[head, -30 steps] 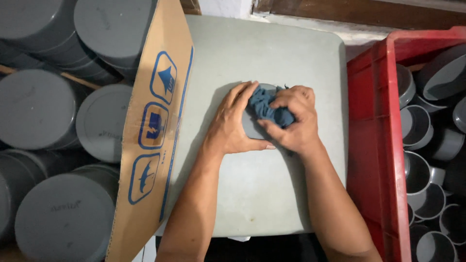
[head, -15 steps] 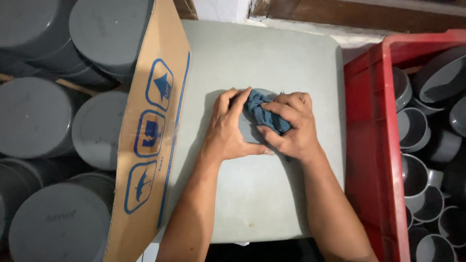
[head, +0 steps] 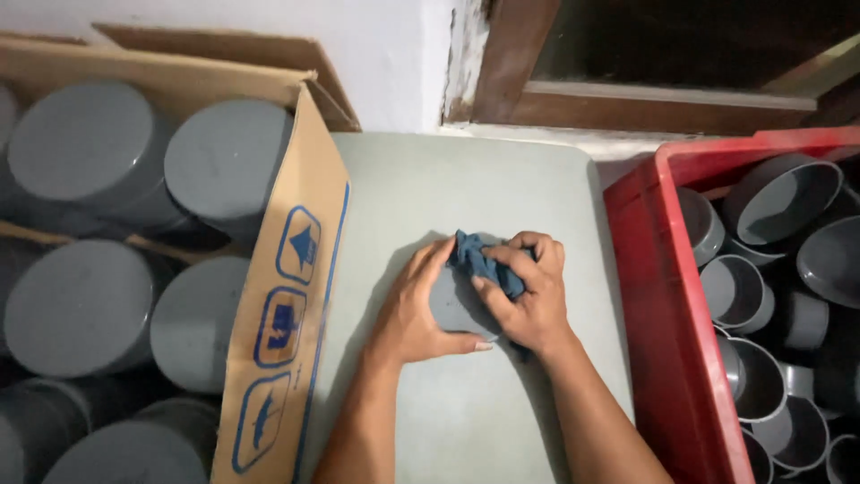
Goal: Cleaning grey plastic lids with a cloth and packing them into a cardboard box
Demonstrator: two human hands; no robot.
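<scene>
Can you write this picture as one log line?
left hand: holds round grey plastic cap | right hand: presses crumpled blue cloth on it | surface: grey table

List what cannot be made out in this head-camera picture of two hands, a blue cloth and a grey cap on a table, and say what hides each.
- Grey cap: mostly covered by the left hand, right hand and blue cloth, head view.
- Red crate: cut off by the right and bottom edges.
- Cardboard box: its far side runs off the left edge.
- Table: near edge cut off at the bottom.
</scene>
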